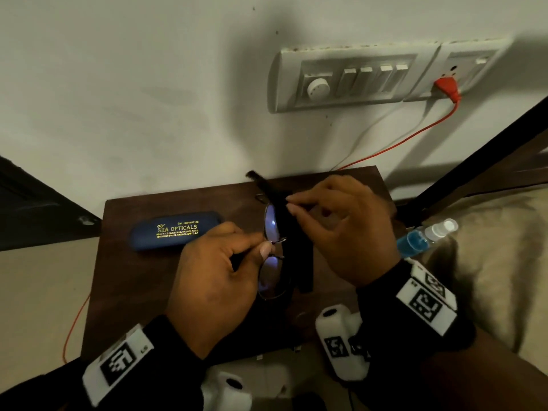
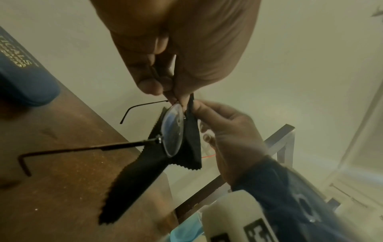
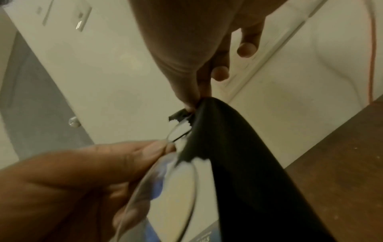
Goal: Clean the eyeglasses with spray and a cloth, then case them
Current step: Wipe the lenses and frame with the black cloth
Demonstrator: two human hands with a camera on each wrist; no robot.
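Thin-rimmed eyeglasses (image 1: 271,223) hang above a small dark wooden table (image 1: 124,277). My left hand (image 1: 219,280) pinches them at the bridge between thumb and forefinger. My right hand (image 1: 344,229) pinches a black cleaning cloth (image 1: 296,241) against the far lens; the cloth hangs down beside the glasses. In the left wrist view the lens (image 2: 173,129) lies edge-on in front of the cloth (image 2: 145,170), and both temples are unfolded. In the right wrist view the cloth (image 3: 238,155) drapes from my fingertips. A blue glasses case (image 1: 175,230), closed, lies on the table's left. A spray bottle (image 1: 424,238) of blue liquid lies at the right.
The table stands against a white wall carrying a switch panel (image 1: 350,78) and a red plug (image 1: 446,87) whose cord runs down behind the table. A dark frame rail (image 1: 474,161) and beige bedding (image 1: 498,262) are on the right.
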